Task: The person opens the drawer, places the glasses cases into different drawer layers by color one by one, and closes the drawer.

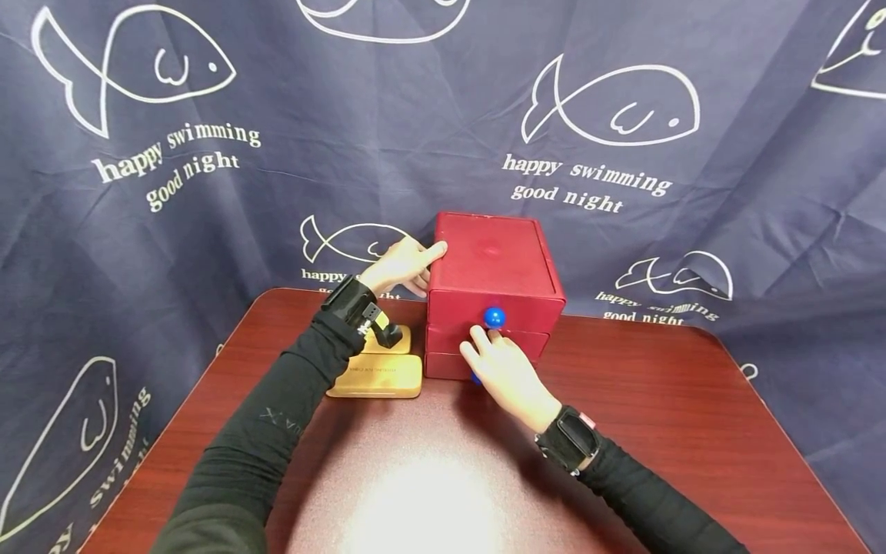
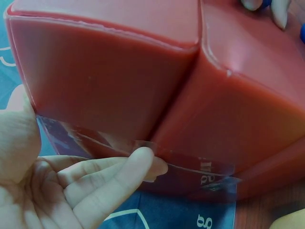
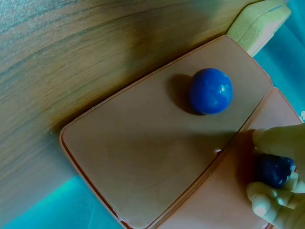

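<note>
Left hand (image 1: 401,265) lies flat-fingered against the red box (image 1: 493,261) at nine o'clock, bracing it at mid-bench (image 1: 692,400), while the right hand (image 1: 508,373) pinches the middle knob (image 3: 274,171): best pull straight toward six o'clock, brace firm.

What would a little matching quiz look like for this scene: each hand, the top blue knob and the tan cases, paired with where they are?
Things:
1. left hand
2. right hand
3. top blue knob
4. tan cases

Places:
A. on the table, left of the red drawer box
B. at the middle drawer's knob
C. against the box's left side
D. on the top drawer's front

Pairs: 1-C, 2-B, 3-D, 4-A
</note>
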Tool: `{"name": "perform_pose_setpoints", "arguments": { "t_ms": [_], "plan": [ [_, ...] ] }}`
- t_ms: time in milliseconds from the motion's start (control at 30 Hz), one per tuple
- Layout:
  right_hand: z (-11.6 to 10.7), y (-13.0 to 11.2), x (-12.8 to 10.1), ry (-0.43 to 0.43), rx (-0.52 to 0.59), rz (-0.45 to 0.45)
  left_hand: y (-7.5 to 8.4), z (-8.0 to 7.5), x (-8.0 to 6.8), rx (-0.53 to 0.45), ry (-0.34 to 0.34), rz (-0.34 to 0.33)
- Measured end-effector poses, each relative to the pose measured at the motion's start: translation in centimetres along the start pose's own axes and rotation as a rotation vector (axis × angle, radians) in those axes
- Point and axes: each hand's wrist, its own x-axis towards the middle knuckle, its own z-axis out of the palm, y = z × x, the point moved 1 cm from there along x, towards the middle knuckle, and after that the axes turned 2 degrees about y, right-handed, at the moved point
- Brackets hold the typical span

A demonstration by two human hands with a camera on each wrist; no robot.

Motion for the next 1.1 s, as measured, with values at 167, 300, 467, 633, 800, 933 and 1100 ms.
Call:
{"name": "perform_pose_setpoints", "arguments": {
  "t_ms": [167,300,467,633,800,933,1100],
  "plan": [
    [-0.1,0.0,-0.1,-0.001,-0.006,0.0,0.2,0.0,-0.1,-0.005,-0.001,-0.008],
    [-0.3,0.0,-0.2,-0.026,-0.003,0.008,0.3,0.0,-0.1,-0.015,0.001,-0.003],
    [-0.4,-0.1,-0.4,-0.067,-0.008,0.017,0.3,-0.1,-0.1,-0.01,0.006,-0.003],
    [-0.6,-0.3,-0.5,-0.075,-0.016,0.018,0.2,-0.1,-0.2,-0.009,-0.001,-0.002],
    [-0.6,-0.5,-0.6,-0.071,-0.05,0.025,0.2,-0.1,-0.2,-0.016,-0.001,-0.008],
    [-0.6,-0.7,-0.9,-0.051,-0.068,0.031,0.3,0.0,-0.2,-0.015,-0.003,-0.006],
    [-0.8,-0.8,-1.7,-0.025,-0.03,0.027,0.2,-0.1,-0.2,-0.014,-0.008,-0.007]
  ]
}}
